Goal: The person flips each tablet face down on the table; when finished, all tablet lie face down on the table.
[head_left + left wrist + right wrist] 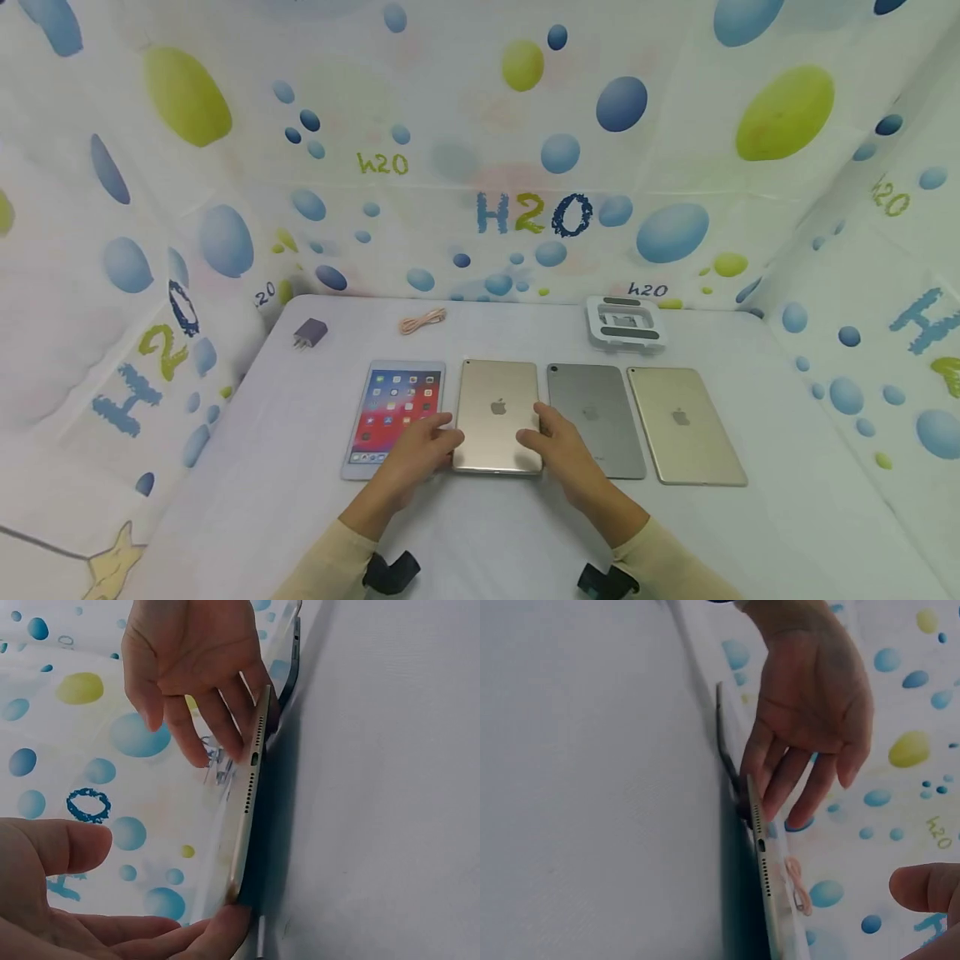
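A gold tablet lies back side up, apple logo showing, in the middle of the row. At its left edge is my left hand, fingertips touching the edge and thumb held apart. My right hand is at the opposite edge, fingers fairly straight and thumb raised above the back. In the left wrist view the tablet's port edge shows, with a dark shadow beneath it. The same tablet edge appears in the right wrist view. Left of it lies a white tablet with its screen lit.
To the right lie a grey tablet and another gold tablet, both back side up. Along the back are a dark charger plug, a coiled pinkish cable and a white-grey folded stand. Patterned cloth walls surround the white table.
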Demonstrator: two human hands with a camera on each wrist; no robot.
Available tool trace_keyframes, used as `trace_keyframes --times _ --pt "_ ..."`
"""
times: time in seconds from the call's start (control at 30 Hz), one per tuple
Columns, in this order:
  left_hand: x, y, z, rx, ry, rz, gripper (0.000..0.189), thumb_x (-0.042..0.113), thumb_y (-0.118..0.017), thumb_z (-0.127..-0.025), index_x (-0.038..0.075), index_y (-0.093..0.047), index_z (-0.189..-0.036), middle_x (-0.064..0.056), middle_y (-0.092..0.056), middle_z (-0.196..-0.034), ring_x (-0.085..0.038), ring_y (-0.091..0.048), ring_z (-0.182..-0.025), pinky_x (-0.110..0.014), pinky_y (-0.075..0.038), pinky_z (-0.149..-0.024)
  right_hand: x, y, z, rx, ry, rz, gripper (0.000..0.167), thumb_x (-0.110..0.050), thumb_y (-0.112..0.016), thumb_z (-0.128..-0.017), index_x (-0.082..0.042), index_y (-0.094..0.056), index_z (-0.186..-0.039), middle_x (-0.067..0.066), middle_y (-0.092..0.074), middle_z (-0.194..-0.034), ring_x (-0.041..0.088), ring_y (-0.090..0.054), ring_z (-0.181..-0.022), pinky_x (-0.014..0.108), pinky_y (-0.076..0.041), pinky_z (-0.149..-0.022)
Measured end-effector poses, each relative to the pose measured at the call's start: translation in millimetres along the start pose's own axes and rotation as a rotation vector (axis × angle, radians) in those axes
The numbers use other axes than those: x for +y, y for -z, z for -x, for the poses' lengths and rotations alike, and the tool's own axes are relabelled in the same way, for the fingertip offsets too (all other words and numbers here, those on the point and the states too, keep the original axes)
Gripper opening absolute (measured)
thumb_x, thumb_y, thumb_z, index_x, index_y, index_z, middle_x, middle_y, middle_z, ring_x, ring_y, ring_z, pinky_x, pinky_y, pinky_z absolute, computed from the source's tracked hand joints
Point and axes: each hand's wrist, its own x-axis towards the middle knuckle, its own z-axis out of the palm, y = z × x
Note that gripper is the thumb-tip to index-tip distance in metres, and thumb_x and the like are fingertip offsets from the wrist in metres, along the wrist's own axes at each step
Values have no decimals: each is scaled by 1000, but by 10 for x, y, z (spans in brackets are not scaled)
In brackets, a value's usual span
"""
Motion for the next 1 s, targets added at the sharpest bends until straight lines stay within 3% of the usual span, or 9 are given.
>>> trace_keyframes --times 0.13,0.23,0.4,0.53,0.77,0.9,1.0 --pt "13 -2 -4 -30 0 45 58 21 -63 -98 -6 -46 -147 -25 -61 -134 -33 -68 -112 -46 -58 -93 -77 64 33 -5 -52 -95 70 -19 -58 -100 8 -25 -156 34 -24 -161 51 -24 -149 67 -32 -113" --pt "27 18 1 -40 -1 81 57 19 -62 -99 -4 -44 -148 -24 -62 -131 -32 -68 -110 -45 -58 -93 -108 83 44 3 -75 -108 69 -20 -57 -101 7 -26 -156 34 -27 -159 51 -29 -147 65 -36 -111" --pt "50 51 25 -51 -4 109 56 19 -61 -100 -2 -45 -149 -23 -62 -130 -33 -69 -108 -46 -58 -93 -112 99 50 -4 -80 -141 69 -21 -55 -102 5 -23 -157 34 -22 -161 50 -27 -148 65 -36 -111" --pt "62 146 66 -51 -3 104 52 21 -62 -100 3 -50 -147 -20 -59 -137 -35 -63 -119 -49 -57 -94 -104 115 60 -13 -79 -162 70 -22 -55 -102 4 -22 -157 33 -20 -162 50 -26 -148 66 -36 -111" --pt "46 667 151 18 -26 73 52 29 -58 -103 6 -48 -149 -21 -53 -145 -38 -59 -127 -45 -53 -102 -156 83 118 -1 0 -226 66 -26 -56 -102 0 -28 -157 28 -26 -162 46 -33 -147 64 -35 -113" --pt "-99 971 200 84 -5 -2 55 32 -55 -105 7 -42 -153 -22 -46 -153 -39 -52 -134 -46 -50 -105 -231 -83 147 -76 39 -320 65 -27 -55 -103 0 -29 -156 28 -28 -160 48 -36 -144 62 -35 -114" --pt "-221 1126 230 128 31 -34 56 32 -51 -107 5 -38 -154 -24 -41 -156 -41 -45 -140 -51 -45 -110 -265 -261 120 -148 11 -352 66 -28 -55 -103 0 -29 -156 28 -30 -159 47 -39 -142 60 -40 -112"
